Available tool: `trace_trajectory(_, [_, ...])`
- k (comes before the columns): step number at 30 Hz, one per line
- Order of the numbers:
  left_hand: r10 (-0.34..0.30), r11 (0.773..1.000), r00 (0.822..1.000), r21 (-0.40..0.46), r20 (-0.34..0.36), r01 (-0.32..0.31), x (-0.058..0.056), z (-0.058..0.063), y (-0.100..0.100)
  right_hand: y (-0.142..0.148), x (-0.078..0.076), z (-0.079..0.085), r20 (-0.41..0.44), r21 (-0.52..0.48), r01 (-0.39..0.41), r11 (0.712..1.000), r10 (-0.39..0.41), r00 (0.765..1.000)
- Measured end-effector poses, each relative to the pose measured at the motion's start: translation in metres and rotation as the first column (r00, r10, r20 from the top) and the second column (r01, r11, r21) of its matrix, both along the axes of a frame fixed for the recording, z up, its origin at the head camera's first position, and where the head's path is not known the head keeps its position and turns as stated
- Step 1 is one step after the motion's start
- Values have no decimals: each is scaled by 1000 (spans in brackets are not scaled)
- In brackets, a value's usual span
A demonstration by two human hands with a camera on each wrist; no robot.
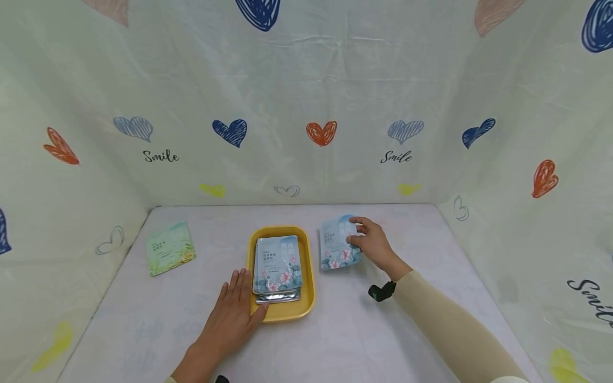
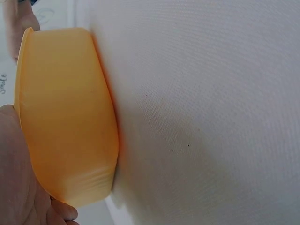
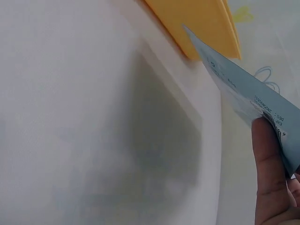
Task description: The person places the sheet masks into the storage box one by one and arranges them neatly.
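A blue sachet with pink flowers is pinched at its right edge by my right hand, to the right of the yellow tray. In the right wrist view this sachet is raised off the table, its shadow below. Inside the tray lies a stack of similar blue sachets, with a silver edge at the near end. My left hand rests with straight fingers along the tray's left rim, thumb at the near left corner. From the left wrist, the tray's outer wall shows beside the palm.
A green sachet lies flat on the left side of the white table. Cloth walls printed with hearts and "Smile" enclose the table at the back and both sides.
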State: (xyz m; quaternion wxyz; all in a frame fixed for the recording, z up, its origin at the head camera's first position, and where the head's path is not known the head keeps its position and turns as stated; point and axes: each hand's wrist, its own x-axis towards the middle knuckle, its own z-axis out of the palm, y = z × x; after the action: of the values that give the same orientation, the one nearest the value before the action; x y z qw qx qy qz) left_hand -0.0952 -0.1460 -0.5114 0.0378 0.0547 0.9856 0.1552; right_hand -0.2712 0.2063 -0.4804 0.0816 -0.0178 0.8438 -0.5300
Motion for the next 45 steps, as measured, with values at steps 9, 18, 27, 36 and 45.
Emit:
trace_trajectory(9, [-32, 999, 999, -15, -40, 32, 0, 0, -1, -12, 5, 20, -27, -99, 13, 995, -15, 1000])
trace_trajectory(18, [-60, 998, 997, -11, -43, 60, 0, 3, -3, -35, 13, 40, -24, -238, 9, 971, -16, 1000])
trace_trajectory(27, [-63, 998, 997, 12, -50, 64, -2, 4, -3, -70, 25, 39, -24, -304, -3, 953, -5, 1000])
trace_trajectory(36, [-58, 998, 996, 23, -62, 59, -3, 3, -4, -103, 35, 22, -37, -278, -48, 959, 40, 999])
trace_trajectory(45, [-60, 998, 997, 12, -45, 61, -2, 3, -5, -129, 41, 8, -26, -205, -83, 975, 80, 996])
